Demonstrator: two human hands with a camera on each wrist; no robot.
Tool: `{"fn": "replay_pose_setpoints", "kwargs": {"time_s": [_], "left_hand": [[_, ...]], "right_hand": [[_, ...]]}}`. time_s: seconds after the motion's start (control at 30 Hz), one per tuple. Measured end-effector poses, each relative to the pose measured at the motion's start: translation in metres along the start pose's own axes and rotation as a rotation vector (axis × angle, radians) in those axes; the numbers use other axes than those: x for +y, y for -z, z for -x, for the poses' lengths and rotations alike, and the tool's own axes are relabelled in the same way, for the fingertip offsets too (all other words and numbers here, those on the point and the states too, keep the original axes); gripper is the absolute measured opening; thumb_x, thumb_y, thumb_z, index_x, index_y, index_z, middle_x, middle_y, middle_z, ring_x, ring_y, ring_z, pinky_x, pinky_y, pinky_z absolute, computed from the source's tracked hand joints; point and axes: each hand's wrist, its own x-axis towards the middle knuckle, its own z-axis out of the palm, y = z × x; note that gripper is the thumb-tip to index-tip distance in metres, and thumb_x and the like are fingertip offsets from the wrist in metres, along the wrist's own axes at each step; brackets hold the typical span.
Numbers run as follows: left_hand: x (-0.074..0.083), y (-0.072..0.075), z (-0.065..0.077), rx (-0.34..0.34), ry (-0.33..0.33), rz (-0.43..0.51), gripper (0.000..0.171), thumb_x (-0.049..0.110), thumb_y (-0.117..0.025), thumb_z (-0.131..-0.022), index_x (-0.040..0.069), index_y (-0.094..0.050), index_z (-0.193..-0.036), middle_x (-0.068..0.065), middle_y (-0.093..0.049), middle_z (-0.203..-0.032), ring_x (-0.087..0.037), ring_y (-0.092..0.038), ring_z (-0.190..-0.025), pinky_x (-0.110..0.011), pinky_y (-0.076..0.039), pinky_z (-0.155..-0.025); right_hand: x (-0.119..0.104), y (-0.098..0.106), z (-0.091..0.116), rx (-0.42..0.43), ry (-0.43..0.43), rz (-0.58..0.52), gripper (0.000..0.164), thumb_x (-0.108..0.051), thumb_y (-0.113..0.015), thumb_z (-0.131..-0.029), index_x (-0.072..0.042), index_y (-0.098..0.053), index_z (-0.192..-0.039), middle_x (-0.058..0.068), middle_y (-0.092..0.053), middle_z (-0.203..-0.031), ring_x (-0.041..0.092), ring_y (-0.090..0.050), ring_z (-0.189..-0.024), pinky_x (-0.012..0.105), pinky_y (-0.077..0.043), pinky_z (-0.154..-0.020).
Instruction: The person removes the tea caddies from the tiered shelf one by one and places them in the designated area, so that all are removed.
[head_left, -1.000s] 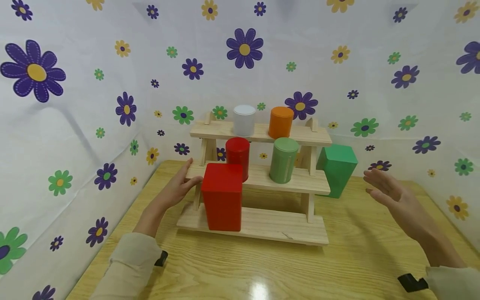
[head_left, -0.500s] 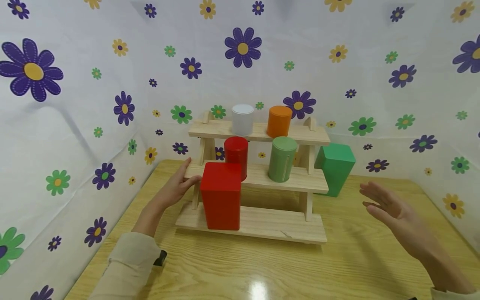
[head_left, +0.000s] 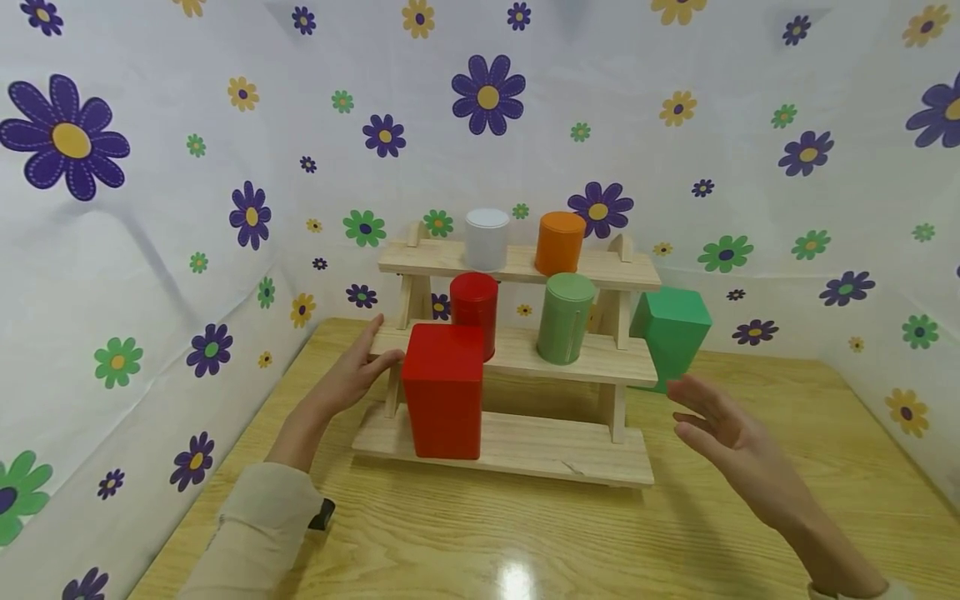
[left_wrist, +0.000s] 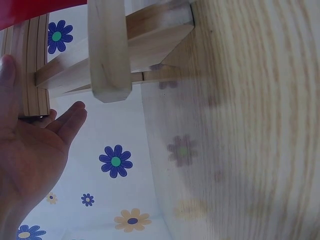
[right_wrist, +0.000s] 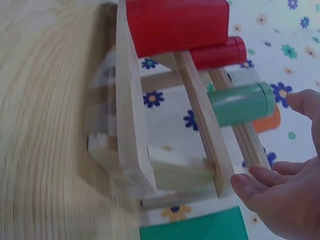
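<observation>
1. Shelf point(head_left: 555, 442) of pale wood stands upright on the table point(head_left: 465, 533), before a flowered cloth point(head_left: 420, 83); we count three tiers, stepping back as they rise.
2. Left hand point(head_left: 348, 375) holds the left end of the shelf's middle tier point(head_left: 517, 346); in the left wrist view we see the thumb on the front side and the fingers reaching behind, so the grip is narrow, with the board between.
3. Right hand point(head_left: 735, 446) is just beside the shelf's right end, near the middle tier; we see it spread wide, thumb well away from the lightly bent fingers; from the head view its fingertips overlap a lower corner of the green box point(head_left: 671, 329), and we cannot tell how near the two are.
4. Green box stands upright behind the shelf's right end, partly hidden by it.
5. Red box point(head_left: 446, 400) stands on the shelf's bottom tier point(head_left: 600, 454), left of its middle; it hides part of the red can point(head_left: 474, 300) on the middle tier.
6. Green can point(head_left: 566, 321) is on the middle tier, right of the red can; on the top tier point(head_left: 522, 265) we find the white can point(head_left: 486, 242) at left, the orange can point(head_left: 560, 244) at right; all four cans are upright.
7. Sleeve point(head_left: 258, 525) and black strap point(head_left: 322, 515) show in front of the shelf, to its left.
</observation>
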Motion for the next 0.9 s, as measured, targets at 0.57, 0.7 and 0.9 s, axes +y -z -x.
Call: {"fn": "replay_pose_setpoints", "kwargs": {"time_s": [0.57, 0.7, 0.9], "left_hand": [[0.005, 0.001, 0.002, -0.005, 0.004, -0.007, 0.089, 0.037, -0.057, -0.107, 0.007, 0.004, -0.166, -0.028, -0.020, -0.166, -0.047, -0.053, -0.133, -0.060, -0.031, -0.117], [0.005, 0.001, 0.002, -0.001, 0.014, -0.009, 0.089, 0.038, -0.057, -0.107, 0.010, 0.004, -0.166, -0.028, -0.019, -0.166, -0.047, -0.052, -0.133, -0.061, -0.031, -0.117], [0.005, 0.000, 0.000, -0.010, 0.005, -0.002, 0.089, 0.036, -0.057, -0.107, 0.008, 0.005, -0.166, -0.028, -0.012, -0.168, -0.047, -0.053, -0.133, -0.061, -0.032, -0.116]], "right_hand": [[-0.016, -0.068, -0.029, -0.022, -0.002, -0.069, 0.063, -0.011, -0.064, -0.103, 0.000, -0.034, -0.157, 0.018, -0.041, -0.157, 0.043, -0.040, -0.142, 0.012, -0.042, -0.103], [-0.022, -0.083, -0.038, -0.029, 0.017, -0.048, 0.064, -0.014, -0.068, -0.102, -0.004, -0.038, -0.157, 0.014, -0.044, -0.157, 0.037, -0.043, -0.142, 0.014, -0.041, -0.105], [-0.030, -0.105, -0.051, -0.025, 0.030, -0.063, 0.067, -0.017, -0.074, -0.098, -0.003, -0.042, -0.154, 0.014, -0.046, -0.156, 0.034, -0.043, -0.144, 0.051, -0.037, -0.116]]}}
